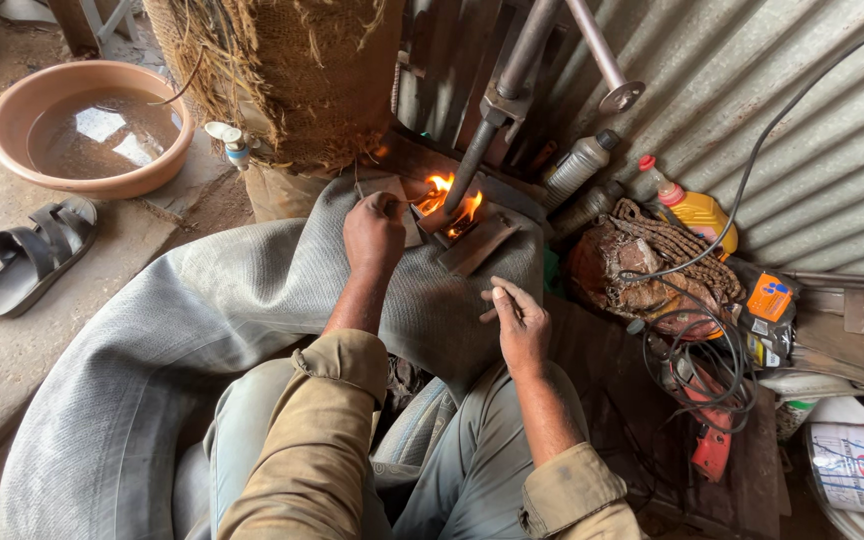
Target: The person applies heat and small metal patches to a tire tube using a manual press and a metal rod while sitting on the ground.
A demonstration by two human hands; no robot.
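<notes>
Rt hand (522,325) pinches thin stick (492,312), long axis pointing left; lt hand (373,232) closed, contents unclear, nr flame (452,200).

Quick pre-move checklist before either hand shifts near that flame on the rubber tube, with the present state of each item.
1. Flame confined to the spot under the press foot: ok, small and local.
2. Left hand clear of flame: not ok, it rests right beside it.
3. Right hand grip on the thin stick: ok, pinched in the fingers.
4. Grey rubber tube lying flat across the lap: ok.
5. Plastic bottles away from the fire: not ok, they stand close behind.
6. Water basin filled: ok.
</notes>
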